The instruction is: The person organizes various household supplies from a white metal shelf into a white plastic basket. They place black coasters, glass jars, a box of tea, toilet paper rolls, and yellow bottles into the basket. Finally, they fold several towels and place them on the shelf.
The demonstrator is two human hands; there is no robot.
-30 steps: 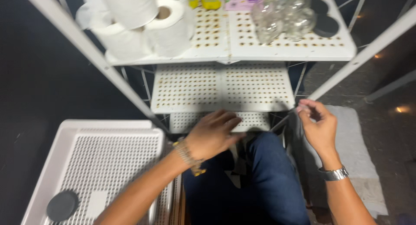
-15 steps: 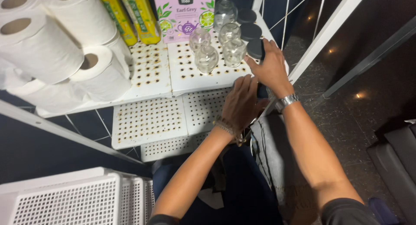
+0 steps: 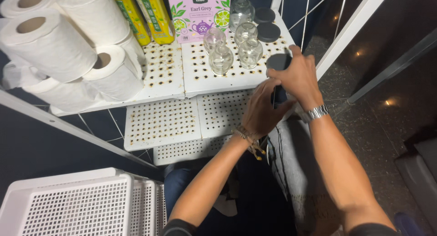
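Black round lid (image 3: pixel 278 62) (on edge) pinched in right hand (image 3: pixel 297 79) fingers; left hand (image 3: pixel 261 109) fingers spread below.

On the top shelf (image 3: pixel 168 83) we note paper rolls (image 3: pixel 68 49) at nine o'clock, two tall packets (image 3: pixel 141 15) and a carton (image 3: pixel 198 13) at twelve, and glass jars (image 3: pixel 234 42) at two o'clock with lids (image 3: pixel 266 24) behind them. Our right hand (image 3: pixel 296 77) sits on one lid (image 3: pixel 278 61) at the shelf's three o'clock edge, our left hand (image 3: pixel 264 111) just below. A basket (image 3: pixel 68 204) lies at seven o'clock.
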